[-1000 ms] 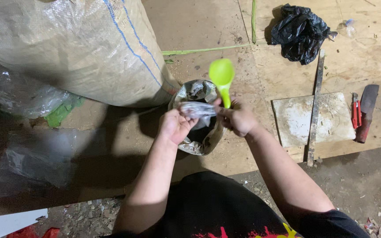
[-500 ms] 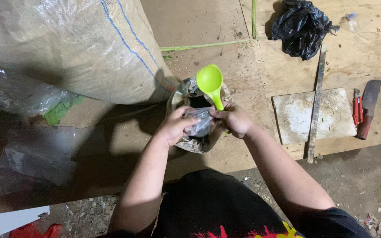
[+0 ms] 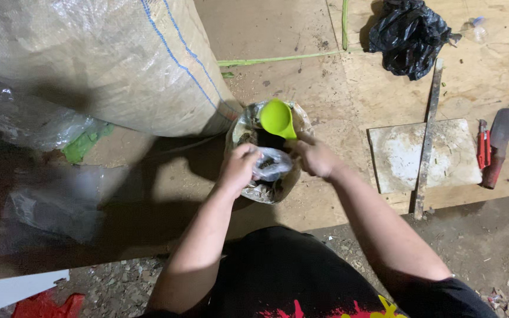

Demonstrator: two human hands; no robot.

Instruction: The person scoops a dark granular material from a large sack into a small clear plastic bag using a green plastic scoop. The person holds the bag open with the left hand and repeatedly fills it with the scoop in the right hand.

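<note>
My left hand (image 3: pixel 238 166) grips a small clear plastic bag (image 3: pixel 273 163) and holds it over an open bag of dark, chunky material (image 3: pixel 263 187) on the plywood floor. My right hand (image 3: pixel 315 156) holds a lime-green scoop (image 3: pixel 276 118) by its handle. The scoop's bowl sits just above the small bag's mouth. Both hands are close together over the open bag.
A big woven sack (image 3: pixel 95 59) lies at upper left with clear plastic (image 3: pixel 36 126) below it. A black plastic bag (image 3: pixel 409 35) lies at upper right. A white slab (image 3: pixel 399 156), a long metal bar (image 3: pixel 427 141), red pliers (image 3: pixel 482 146) and a cleaver (image 3: pixel 499 144) lie on the right.
The green scoop has moved left and down from beside the open bag to just above the small clear bag. Both hands have come closer together.
</note>
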